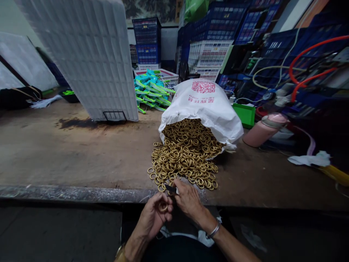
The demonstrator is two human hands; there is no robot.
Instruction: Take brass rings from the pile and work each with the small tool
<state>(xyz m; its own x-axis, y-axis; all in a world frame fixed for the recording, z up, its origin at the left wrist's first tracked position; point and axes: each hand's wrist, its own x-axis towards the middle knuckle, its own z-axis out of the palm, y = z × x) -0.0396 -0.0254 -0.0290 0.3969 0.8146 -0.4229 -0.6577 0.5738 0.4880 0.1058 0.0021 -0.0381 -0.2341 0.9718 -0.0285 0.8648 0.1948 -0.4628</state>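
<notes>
Just off the table's front edge, my left hand [155,214] curls its fingers round a brass-coloured ring [163,207]. Beside it, my right hand [189,198] grips a small knife; its dark blade [170,188] points left, above the left fingertips. Much of the knife's handle is hidden by my fingers. A heap of similar rings [182,163] lies right beyond both hands. It spills from the mouth of a white woven sack [201,105] with red print, which rests on its side on the table.
The brown worktable [81,156] has a worn front edge. A tall white ribbed panel [89,58] stands at left, near a turquoise and lime-green pile [152,89]. A pink bottle [264,129] and a green tray [244,115] are at right. Blue crates [147,40] are stacked behind.
</notes>
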